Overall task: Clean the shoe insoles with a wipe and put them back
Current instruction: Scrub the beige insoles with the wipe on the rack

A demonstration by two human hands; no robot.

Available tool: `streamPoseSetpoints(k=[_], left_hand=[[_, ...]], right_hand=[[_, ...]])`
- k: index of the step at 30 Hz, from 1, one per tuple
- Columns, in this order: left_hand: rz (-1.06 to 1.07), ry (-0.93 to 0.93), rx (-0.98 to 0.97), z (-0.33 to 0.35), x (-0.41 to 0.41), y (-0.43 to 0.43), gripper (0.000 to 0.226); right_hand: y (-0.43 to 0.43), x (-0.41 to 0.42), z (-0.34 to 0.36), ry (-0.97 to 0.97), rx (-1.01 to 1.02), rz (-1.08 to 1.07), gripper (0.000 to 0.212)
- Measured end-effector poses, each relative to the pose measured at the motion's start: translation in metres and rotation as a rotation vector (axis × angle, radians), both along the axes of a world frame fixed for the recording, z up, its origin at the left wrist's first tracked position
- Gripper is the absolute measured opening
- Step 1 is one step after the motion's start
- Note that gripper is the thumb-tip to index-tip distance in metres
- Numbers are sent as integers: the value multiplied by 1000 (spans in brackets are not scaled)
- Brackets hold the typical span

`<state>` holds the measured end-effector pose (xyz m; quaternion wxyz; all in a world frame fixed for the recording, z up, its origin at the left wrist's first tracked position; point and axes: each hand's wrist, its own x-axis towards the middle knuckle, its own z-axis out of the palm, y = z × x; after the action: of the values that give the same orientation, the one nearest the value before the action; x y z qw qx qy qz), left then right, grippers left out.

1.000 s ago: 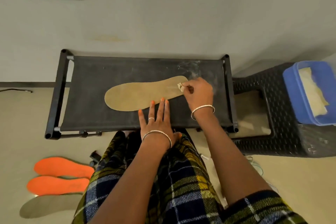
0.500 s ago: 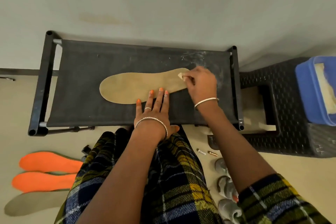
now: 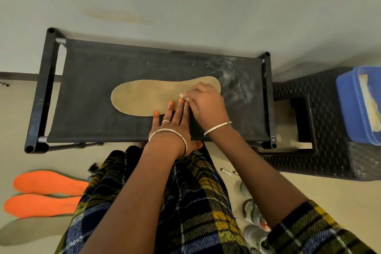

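A tan insole (image 3: 148, 97) lies flat on the black fabric top of a low rack (image 3: 86, 88), toe end to the left. My left hand (image 3: 173, 121) presses its straight fingers on the insole's near edge. My right hand (image 3: 206, 105) sits over the heel half, fingers curled on a small pale wipe (image 3: 182, 95), of which only a corner shows. Two orange insoles (image 3: 47, 183) (image 3: 41, 205) and a grey-tan one (image 3: 31, 231) lie on the floor at the lower left.
A black woven stool (image 3: 321, 126) stands right of the rack, with a blue tub (image 3: 354, 107) holding pale cloths on it. Grey shoes (image 3: 255, 218) sit on the floor at the lower right. A wall runs behind the rack. White dust marks the rack's right end.
My right hand has slid the wipe leftward along the insole, from the heel tip toward the middle, ending beside my left fingertips. The left hand stays pressed on the insole's edge.
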<state>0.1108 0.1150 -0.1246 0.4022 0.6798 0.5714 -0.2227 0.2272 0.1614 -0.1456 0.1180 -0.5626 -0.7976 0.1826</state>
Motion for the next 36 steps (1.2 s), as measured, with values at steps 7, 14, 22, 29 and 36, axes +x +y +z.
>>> streamPoseSetpoints(k=[7, 14, 22, 29, 36], left_hand=[[-16, 1, 10, 1, -1, 0, 105], [-21, -5, -4, 1, -2, 3, 104], [-16, -12, -18, 3, -2, 5, 103], [-23, -10, -20, 4, -3, 6, 103], [-31, -13, -20, 5, -3, 7, 101]], right_hand=[[23, 26, -3, -5, 123, -276, 16], [22, 28, 2, -19, 83, -170, 21], [5, 11, 5, 33, 37, 7, 18], [16, 13, 3, 6, 48, -228, 15], [27, 31, 5, -32, 75, -289, 15]])
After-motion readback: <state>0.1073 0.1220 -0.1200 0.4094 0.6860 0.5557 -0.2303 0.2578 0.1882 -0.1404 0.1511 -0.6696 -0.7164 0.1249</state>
